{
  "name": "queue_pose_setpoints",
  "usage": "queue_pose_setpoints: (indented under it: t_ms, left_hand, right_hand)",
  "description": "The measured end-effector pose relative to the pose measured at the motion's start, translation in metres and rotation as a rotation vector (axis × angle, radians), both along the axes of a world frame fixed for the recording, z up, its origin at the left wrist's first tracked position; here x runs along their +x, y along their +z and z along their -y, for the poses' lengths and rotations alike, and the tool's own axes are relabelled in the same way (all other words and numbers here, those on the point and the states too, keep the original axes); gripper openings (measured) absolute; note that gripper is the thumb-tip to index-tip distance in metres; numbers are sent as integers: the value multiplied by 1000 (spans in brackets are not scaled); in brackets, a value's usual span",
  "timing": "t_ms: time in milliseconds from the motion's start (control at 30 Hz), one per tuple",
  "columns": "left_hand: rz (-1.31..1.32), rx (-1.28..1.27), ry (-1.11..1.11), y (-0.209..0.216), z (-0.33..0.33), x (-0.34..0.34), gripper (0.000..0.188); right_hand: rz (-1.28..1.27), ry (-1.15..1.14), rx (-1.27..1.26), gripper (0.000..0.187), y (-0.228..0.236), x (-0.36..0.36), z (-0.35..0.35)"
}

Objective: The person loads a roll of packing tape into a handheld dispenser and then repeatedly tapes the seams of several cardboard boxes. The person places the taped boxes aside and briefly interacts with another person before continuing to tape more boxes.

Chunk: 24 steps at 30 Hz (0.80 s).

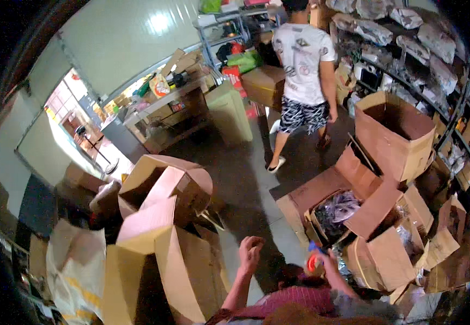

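My left hand [251, 253] is raised in front of me with its fingers loosely bent, and nothing shows in it. My right hand [329, 262] is closed around a tape dispenser [312, 262] with a blue part on top and an orange-red ring below. Just beyond the right hand stands an open carton [313, 189] with its flaps folded out and dark, plastic-wrapped items [339, 208] inside. Nearest to my left hand is a tall open cardboard box [191, 271].
Another person [305, 65] walks on the floor ahead, back turned. More open cartons [161, 181] stand at left, beside a white woven sack [75, 265]. A large carton [394, 146] and shelves of wrapped goods [397, 70] line the right. A cluttered workbench [164, 103] stands at the back.
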State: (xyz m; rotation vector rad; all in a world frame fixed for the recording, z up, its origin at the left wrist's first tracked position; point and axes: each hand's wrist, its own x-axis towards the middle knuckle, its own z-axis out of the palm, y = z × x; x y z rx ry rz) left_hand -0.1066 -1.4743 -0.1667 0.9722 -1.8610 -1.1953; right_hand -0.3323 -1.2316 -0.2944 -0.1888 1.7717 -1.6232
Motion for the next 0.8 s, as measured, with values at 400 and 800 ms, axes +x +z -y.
queue_pose_setpoints:
  t_ms: [400, 800]
  left_hand:
    - [-69, 305, 206, -20, 378, -38, 27]
    - [797, -94, -775, -29, 700, -293, 77]
  right_hand:
    - [27, -45, -270, 47, 131, -132, 530]
    - [-6, -192, -161, 49, 153, -282, 740]
